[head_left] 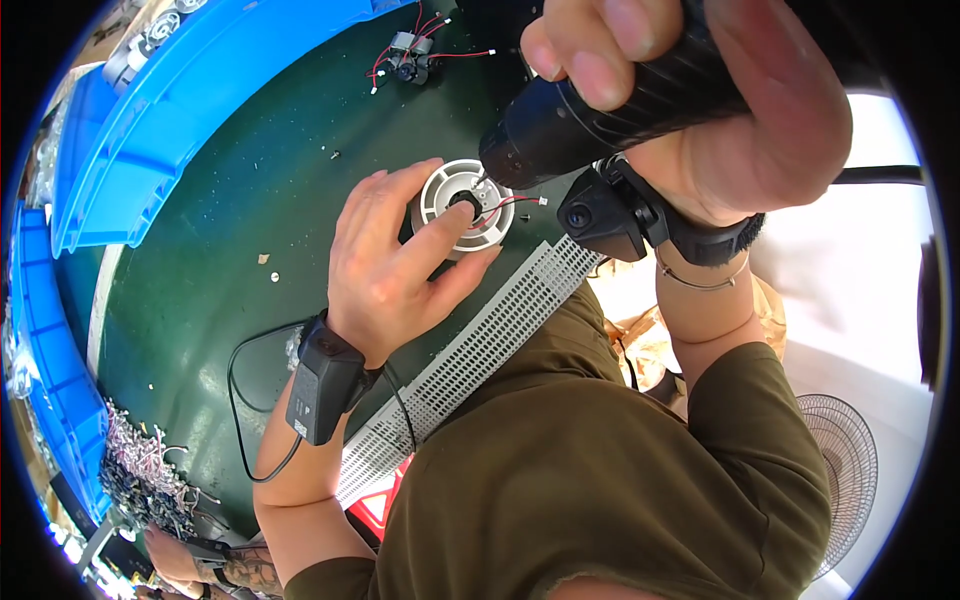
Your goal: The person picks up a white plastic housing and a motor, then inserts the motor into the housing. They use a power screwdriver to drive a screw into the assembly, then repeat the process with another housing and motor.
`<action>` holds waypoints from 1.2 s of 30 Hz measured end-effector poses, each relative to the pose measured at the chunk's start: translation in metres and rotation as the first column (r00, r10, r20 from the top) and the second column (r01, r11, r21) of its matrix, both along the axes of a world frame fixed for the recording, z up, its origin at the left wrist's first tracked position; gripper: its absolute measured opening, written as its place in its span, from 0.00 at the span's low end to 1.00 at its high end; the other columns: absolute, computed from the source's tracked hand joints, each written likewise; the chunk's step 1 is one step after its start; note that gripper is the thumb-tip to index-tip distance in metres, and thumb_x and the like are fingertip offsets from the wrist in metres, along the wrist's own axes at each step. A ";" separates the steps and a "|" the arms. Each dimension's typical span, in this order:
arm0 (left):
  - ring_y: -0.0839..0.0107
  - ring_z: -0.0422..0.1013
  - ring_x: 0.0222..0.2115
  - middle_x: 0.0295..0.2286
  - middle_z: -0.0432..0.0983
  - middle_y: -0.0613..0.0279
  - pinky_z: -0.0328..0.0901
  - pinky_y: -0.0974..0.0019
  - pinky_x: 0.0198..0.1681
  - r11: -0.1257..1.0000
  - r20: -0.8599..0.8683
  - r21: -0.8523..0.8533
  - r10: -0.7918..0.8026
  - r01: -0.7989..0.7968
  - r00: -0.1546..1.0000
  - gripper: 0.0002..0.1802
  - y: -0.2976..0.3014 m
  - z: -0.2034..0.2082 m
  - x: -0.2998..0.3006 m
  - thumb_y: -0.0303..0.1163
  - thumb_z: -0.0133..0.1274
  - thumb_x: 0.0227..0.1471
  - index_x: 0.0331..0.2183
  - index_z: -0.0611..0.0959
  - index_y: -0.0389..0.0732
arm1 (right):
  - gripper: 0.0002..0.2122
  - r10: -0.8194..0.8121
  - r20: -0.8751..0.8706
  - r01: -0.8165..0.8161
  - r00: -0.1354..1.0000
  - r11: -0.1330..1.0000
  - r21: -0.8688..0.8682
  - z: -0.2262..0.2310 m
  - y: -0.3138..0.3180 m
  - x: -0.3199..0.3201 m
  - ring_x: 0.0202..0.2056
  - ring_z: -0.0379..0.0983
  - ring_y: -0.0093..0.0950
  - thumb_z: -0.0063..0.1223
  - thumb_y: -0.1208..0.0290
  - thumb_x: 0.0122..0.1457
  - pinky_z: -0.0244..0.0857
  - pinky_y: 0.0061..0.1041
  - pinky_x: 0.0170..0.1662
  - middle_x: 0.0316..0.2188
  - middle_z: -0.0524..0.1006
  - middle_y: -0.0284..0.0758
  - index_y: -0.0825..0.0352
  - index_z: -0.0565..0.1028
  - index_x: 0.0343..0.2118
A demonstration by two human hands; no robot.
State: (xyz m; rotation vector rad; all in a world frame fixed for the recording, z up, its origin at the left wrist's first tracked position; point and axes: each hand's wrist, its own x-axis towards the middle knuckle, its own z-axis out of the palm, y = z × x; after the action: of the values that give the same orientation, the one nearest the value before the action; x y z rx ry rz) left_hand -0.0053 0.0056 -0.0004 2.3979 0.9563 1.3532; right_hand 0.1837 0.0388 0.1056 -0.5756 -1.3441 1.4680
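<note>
My left hand grips a round white plastic housing against the green tabletop, its forefinger pressing a small black part in the middle. From that part a red and black wire with a white plug runs out over the rim. In my right hand is a black electric screwdriver, slanting down to the left. The tip of its bit reaches inside the housing; whether it sits in a screw I cannot tell. A small dark screw lies just right of the housing.
Several small wired motors lie at the far side. Blue bins line the left edge, near a heap of wired parts. A grey perforated strip edges the table before me. Another person's hand shows lower left.
</note>
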 end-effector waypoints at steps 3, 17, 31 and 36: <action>0.57 0.70 0.32 0.36 0.71 0.50 0.66 0.59 0.34 1.000 -0.006 0.005 -0.001 0.001 1.000 0.19 0.000 0.000 0.000 0.29 0.66 0.26 0.28 0.80 0.37 | 0.17 -0.004 0.023 0.004 1.000 1.000 0.009 -0.001 0.000 0.000 0.22 0.65 0.21 0.52 0.77 0.50 0.62 0.22 0.30 0.21 0.66 0.31 0.71 0.63 0.42; 0.57 0.69 0.31 0.37 0.71 0.50 0.65 0.58 0.34 1.000 -0.015 -0.014 -0.011 0.011 1.000 0.19 0.002 -0.003 -0.002 0.30 0.66 0.26 0.28 0.80 0.38 | 0.18 -0.029 0.140 0.020 0.990 0.998 0.067 -0.003 0.009 -0.010 0.20 0.64 0.21 0.52 0.78 0.48 0.60 0.22 0.29 0.19 0.64 0.30 0.71 0.62 0.42; 0.52 0.69 0.38 0.37 0.71 0.52 0.65 0.56 0.44 0.996 0.064 -0.078 0.054 -0.049 0.997 0.24 -0.009 0.009 -0.004 0.29 0.67 0.29 0.33 0.77 0.38 | 0.22 -0.155 -0.012 0.150 0.988 0.926 0.345 0.037 0.006 -0.027 0.20 0.66 0.25 0.49 0.73 0.48 0.64 0.24 0.28 0.19 0.68 0.34 0.75 0.60 0.46; 0.68 0.71 0.34 0.33 0.74 0.57 0.66 0.66 0.40 0.794 -0.025 -0.155 0.591 -0.588 0.806 0.22 -0.042 0.064 -0.087 0.28 0.65 0.32 0.35 0.76 0.36 | 0.17 -0.190 0.041 0.155 0.981 0.895 0.419 0.056 0.026 -0.015 0.24 0.66 0.23 0.48 0.73 0.54 0.60 0.21 0.32 0.21 0.69 0.34 0.76 0.65 0.45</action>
State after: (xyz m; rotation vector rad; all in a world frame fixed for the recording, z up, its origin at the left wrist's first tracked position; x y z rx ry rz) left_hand -0.0927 -0.0363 0.0639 2.0278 1.8410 1.4071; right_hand 0.1689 0.0646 0.1621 -0.4652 -1.5707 0.9823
